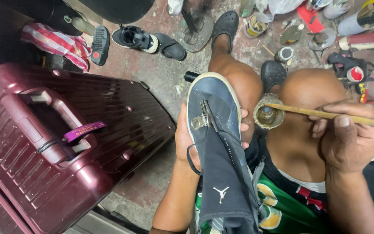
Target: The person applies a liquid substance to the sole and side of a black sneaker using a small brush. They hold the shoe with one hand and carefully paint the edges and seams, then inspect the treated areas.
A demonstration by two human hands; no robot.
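Stained concrete floor (161, 78) under me, scattered with sandals and tins, and I'm sitting low with the work in my lap. Dark blue shoe (215, 130) sits sole-up and toe pointing away from me, its long axis running from my lap out toward my left knee, and a small metal clip (201, 119) is pinched on near the toe. My left hand (187, 143) is wrapped around that shoe from underneath, fingertips (244, 126) curling over its right edge, a firm full hold. Just to the right of the toe, touching or nearly so, is the small round glue tin (268, 113) perched between my knees. My right hand (353, 138) is closed narrowly on a thin wooden stick (321, 114), and that stick lies almost level, running leftward from my fingers with its far tip down in the tin. So the shoe lies left of the stick's tip, just beside the tin, and my right hand is the one with the reach across. Off to my left stands a maroon hard-shell suitcase (66, 147), well apart from the work.
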